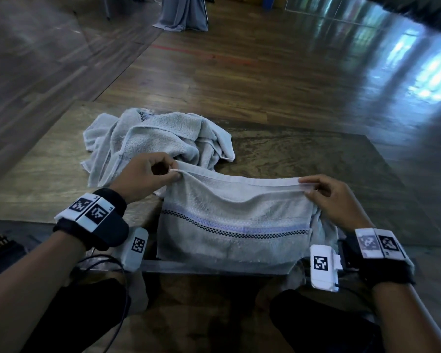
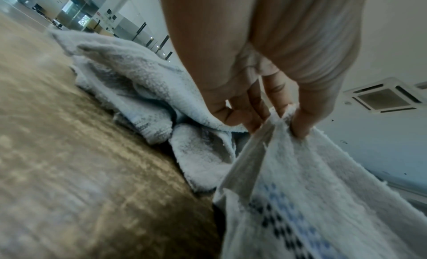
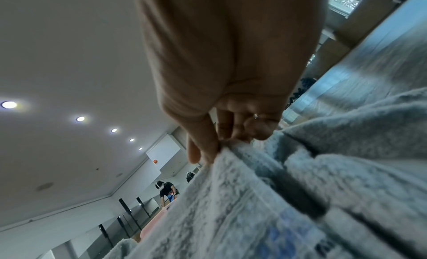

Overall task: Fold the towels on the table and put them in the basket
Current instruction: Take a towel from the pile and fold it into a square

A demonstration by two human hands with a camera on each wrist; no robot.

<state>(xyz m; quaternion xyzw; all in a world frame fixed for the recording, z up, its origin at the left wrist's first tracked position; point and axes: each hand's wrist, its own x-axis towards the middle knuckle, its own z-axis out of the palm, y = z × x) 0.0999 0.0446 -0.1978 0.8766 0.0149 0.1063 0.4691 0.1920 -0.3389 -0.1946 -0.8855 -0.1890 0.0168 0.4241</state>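
Two hands stretch a pale towel over the near edge of a wooden table. The left hand pinches the towel's upper left corner between thumb and fingers, while the right hand pinches the upper right corner the same way. Between them the top edge sags slightly, and the cloth hangs down toward the person, showing a blue band edged with black checks. Just behind it, touching the held towel near the left hand, a heap of crumpled towels lies on the tabletop. Both wrists wear black straps with printed square markers.
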